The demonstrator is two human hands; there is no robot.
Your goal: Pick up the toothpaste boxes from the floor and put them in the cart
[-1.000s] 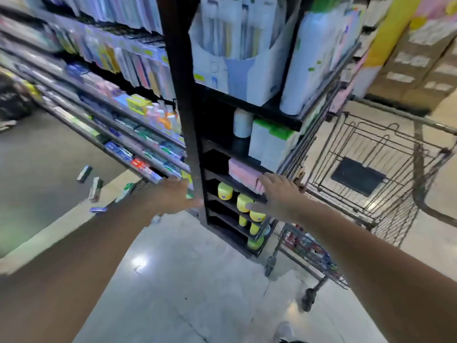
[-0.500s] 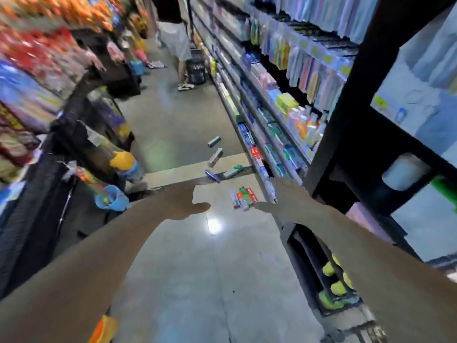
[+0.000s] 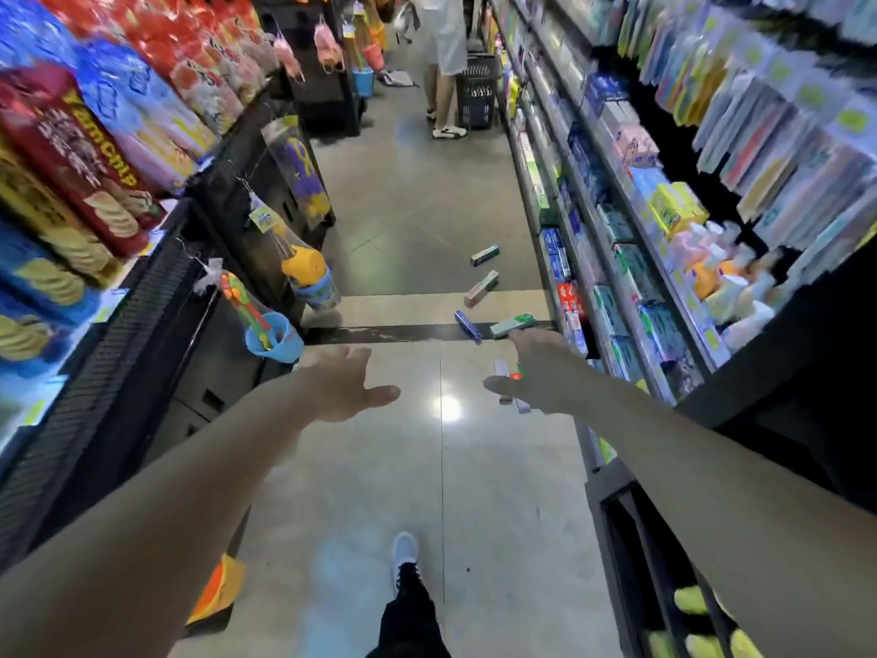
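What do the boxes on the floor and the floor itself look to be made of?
The toothpaste boxes, such as the blue box and the green box, look like printed paperboard: sharp folded edges, slight sheen. The floor looks like polished stone or glazed tile: a seam line and a bright lamp reflection show; which one is unclear.

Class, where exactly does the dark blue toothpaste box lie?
Head view: the dark blue toothpaste box lies on the floor across the dark floor strip, just left of the green-and-white box, ahead of the right hand.
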